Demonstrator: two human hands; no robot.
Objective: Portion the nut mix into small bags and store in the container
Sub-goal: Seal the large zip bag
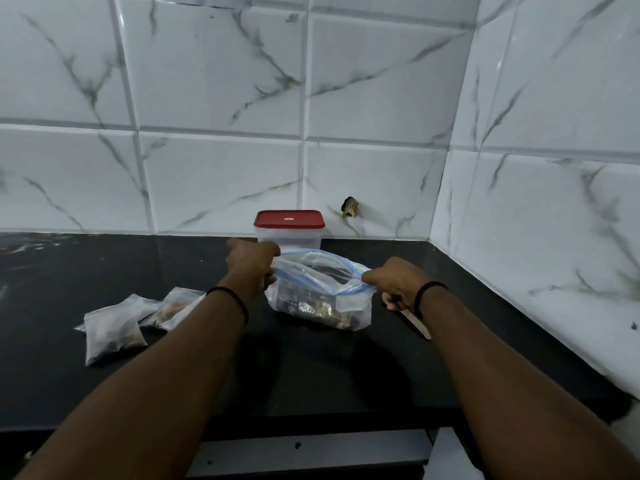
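Observation:
A large clear zip bag (318, 299) with a blue seal holds the nut mix and stands on the black counter (311, 368). My left hand (251, 263) pinches the left end of its mouth. At the right end, my right hand (393, 282) grips the rim and also holds a pale wooden spoon handle (417, 325) that sticks out toward me. The bag's mouth is pulled open between the hands. Behind it stands a clear container (289, 233) with a red lid on. Two small filled bags (114, 332) (175, 308) lie to the left.
White marbled tile walls (554, 202) close off the back and the right side, forming a corner. The counter's front edge (311, 431) runs just below my forearms. A small dark hole (349, 207) marks the wall near the container.

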